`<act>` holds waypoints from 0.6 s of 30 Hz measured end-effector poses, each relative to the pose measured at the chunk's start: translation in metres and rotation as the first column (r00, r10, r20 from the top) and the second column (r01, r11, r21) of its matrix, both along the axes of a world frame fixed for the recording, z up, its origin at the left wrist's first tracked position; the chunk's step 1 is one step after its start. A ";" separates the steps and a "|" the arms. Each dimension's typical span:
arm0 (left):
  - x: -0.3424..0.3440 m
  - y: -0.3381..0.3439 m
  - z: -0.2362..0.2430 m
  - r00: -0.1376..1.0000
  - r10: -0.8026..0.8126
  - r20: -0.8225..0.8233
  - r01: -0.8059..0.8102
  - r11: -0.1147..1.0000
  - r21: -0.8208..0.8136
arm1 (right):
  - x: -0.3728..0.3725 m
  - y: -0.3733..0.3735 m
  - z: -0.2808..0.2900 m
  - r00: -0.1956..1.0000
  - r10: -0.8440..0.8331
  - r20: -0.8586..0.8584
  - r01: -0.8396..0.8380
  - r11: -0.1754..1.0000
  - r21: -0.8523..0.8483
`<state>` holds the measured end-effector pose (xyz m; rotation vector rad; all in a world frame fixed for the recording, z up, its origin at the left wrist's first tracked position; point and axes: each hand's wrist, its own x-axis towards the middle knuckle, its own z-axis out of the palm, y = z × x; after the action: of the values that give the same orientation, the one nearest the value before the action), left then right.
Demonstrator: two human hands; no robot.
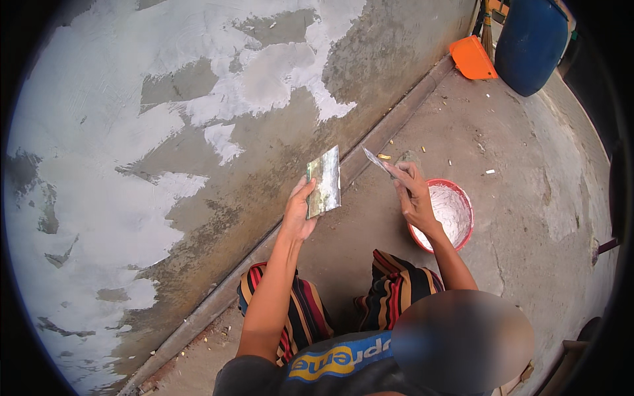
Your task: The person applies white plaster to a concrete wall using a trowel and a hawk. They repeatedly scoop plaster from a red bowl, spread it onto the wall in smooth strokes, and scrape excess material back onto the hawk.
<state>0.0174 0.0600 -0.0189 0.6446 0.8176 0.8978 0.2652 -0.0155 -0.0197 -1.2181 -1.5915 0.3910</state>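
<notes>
My left hand (299,208) grips a flat metal putty blade (323,183) smeared with white along one edge, its face turned up. To its right, my right hand (414,196) pinches a second, thinner-looking putty blade (375,158), seen nearly edge-on and tilted toward the first. A gap lies between the two blades. Just beyond my right wrist stands a red bucket (471,228) with white putty (449,212) inside; my forearm and hand cover part of its left side. On the left rises a grey wall (218,218) with uneven patches of white putty (99,165).
A low concrete ledge (376,138) runs along the wall's foot. An orange dustpan (473,58), a broom (487,33) and a blue barrel (531,46) stand at the far right. Small crumbs dot the concrete floor (515,152). My knees in striped trousers (396,287) are close below my hands.
</notes>
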 end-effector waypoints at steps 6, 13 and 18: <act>0.021 -0.014 0.000 0.993 0.027 0.111 -0.031 0.999 0.034 | -0.040 -0.003 -0.061 0.979 0.099 -0.180 -0.137 0.967 -0.215; 0.057 -0.045 -0.033 0.997 0.028 -0.072 -0.033 0.997 -0.074 | -0.070 -0.009 -0.106 0.507 -0.105 -0.855 -0.413 0.842 -0.348; 0.061 -0.043 -0.070 0.988 0.114 -0.107 -0.132 0.975 -0.177 | -0.062 -0.014 -0.139 0.641 -0.058 -0.765 -0.522 0.698 -0.490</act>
<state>0.0784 0.0170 -0.0893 0.4817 1.0231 0.8961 0.2035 -0.0298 -0.1586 -1.1005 -0.8608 1.5843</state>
